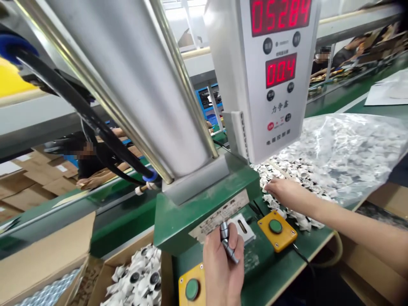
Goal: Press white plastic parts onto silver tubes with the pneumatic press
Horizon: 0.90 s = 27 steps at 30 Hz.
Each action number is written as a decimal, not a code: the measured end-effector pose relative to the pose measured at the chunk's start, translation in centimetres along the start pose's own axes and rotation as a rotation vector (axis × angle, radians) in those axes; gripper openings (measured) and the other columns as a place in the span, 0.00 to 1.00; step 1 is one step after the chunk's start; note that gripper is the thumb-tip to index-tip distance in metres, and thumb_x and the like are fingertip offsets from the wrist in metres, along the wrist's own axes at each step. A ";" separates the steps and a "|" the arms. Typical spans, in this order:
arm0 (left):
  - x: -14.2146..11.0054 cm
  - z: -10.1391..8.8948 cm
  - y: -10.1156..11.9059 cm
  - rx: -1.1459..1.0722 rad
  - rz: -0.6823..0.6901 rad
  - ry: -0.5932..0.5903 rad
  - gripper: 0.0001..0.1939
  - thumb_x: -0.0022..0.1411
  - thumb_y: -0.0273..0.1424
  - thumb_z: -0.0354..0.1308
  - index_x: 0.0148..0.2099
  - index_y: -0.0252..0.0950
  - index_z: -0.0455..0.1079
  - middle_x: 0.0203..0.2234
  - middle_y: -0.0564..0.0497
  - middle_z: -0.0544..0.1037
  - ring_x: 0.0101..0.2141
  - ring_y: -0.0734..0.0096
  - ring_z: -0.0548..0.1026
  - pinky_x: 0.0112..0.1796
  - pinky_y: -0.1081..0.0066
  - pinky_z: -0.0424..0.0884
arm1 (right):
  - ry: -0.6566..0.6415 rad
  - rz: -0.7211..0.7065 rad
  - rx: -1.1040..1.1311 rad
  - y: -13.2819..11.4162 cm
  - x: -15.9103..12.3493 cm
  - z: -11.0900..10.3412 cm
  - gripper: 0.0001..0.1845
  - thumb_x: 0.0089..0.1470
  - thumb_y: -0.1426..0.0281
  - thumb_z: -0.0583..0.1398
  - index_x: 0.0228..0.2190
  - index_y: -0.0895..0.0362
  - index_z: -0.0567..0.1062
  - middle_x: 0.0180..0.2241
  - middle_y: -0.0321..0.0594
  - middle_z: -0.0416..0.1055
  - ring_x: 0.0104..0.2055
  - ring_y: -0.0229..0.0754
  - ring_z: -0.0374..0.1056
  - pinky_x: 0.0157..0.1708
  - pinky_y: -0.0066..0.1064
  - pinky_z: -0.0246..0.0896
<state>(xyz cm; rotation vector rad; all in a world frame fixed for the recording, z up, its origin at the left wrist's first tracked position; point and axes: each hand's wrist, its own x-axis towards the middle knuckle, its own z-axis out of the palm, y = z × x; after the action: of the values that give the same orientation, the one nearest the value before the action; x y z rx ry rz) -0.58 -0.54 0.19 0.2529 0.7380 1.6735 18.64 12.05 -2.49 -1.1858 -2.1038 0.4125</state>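
Observation:
In front of the green press base (207,199), my left hand (223,267) is closed around small shiny metal cylinders (228,244), stepped like little fittings. Just beyond it, a white-metal fixture block with a slot (244,227) lies partly behind my fingers. My right hand (283,193) reaches into the heap of small white plastic parts (302,170) on the green table. Its fingers are bent together at the near edge of the heap; what sits between the fingertips is too small to make out.
Yellow boxes with green buttons (276,226) (192,290) flank my left hand. A carton of white parts with dark round inserts (137,276) and a carton of metal pieces (51,293) stand left. Clear plastic (360,144) covers the heap. A controller with red digits (280,85) hangs above. Other people sit beyond.

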 end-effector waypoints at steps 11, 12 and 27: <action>-0.6 -0.3 0.2 -0.139 -0.119 0.013 0.05 0.59 0.27 0.56 0.31 0.33 0.64 0.19 0.58 0.62 0.13 0.85 0.53 0.11 0.83 0.52 | -0.197 -0.107 -0.395 3.5 -0.1 3.2 0.08 0.55 0.67 0.55 0.34 0.56 0.73 0.31 0.45 0.71 0.35 0.50 0.68 0.32 0.35 0.59; -0.8 -0.8 0.9 -0.168 -0.122 0.021 0.04 0.59 0.26 0.56 0.31 0.33 0.64 0.18 0.59 0.61 0.13 0.85 0.54 0.11 0.83 0.52 | -0.149 -0.129 -0.370 2.7 -0.7 2.4 0.11 0.58 0.64 0.54 0.37 0.56 0.71 0.33 0.45 0.71 0.36 0.48 0.67 0.32 0.35 0.59; -3.2 -5.0 3.4 -0.328 -0.049 0.305 0.17 0.66 0.39 0.44 0.31 0.36 0.66 0.16 0.58 0.58 0.12 0.80 0.56 0.12 0.78 0.54 | -0.128 -0.567 -0.006 -10.4 -1.3 5.4 0.06 0.56 0.71 0.60 0.26 0.55 0.71 0.25 0.34 0.69 0.31 0.40 0.66 0.33 0.30 0.59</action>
<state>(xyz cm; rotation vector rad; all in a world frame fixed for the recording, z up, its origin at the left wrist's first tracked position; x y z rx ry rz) -5.23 -5.44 -0.99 -0.2551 0.6723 1.7760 8.84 5.68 -1.10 -0.5306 -2.4301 0.2192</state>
